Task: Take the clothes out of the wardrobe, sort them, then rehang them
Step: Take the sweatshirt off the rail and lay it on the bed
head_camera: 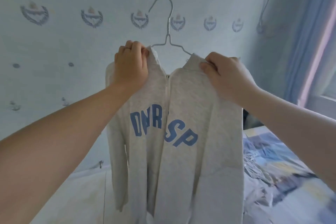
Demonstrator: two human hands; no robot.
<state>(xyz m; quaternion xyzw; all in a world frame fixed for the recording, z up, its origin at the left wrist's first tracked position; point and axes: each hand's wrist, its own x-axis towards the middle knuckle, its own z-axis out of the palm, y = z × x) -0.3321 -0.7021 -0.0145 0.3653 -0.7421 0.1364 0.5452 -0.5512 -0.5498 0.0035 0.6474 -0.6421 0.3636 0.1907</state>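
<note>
My left hand [130, 63] is closed on the left side of the collar, fingers pinching the cloth at the upper centre of the frame; my right hand [227, 76] is closed on the right side of the collar, thumb and fingers bunching the fabric just below the wire. Both grips carry the grey zip sweatshirt [174, 132], which hangs down the middle of the frame with blue lettering across the chest; its zip is closed up to the neck opening.

The wire hanger [168, 29] sits inside the neck; its hook rises free above my hands against the wall, held by nothing that I can see; its shoulder arms are hidden under the cloth, so I cannot tell how evenly they sit.

Step in hand, as I judge it: seating the garment squarely on the hanger before rehanging. Procedure: draw each collar side outward and down in equal measure so the neck centres under the hook; keep the zip line directly below the hook stem; check that both sleeves fall straight; release one hand only once it can take the hook. Risk: an uneven pull may tip the thin wire and let one shoulder slide off.

At the lower right of the frame a blurred heap of blue clothes [272, 160] lies on the bed [300, 205]; patterned wallpaper [72, 42] fills the upper left.
</note>
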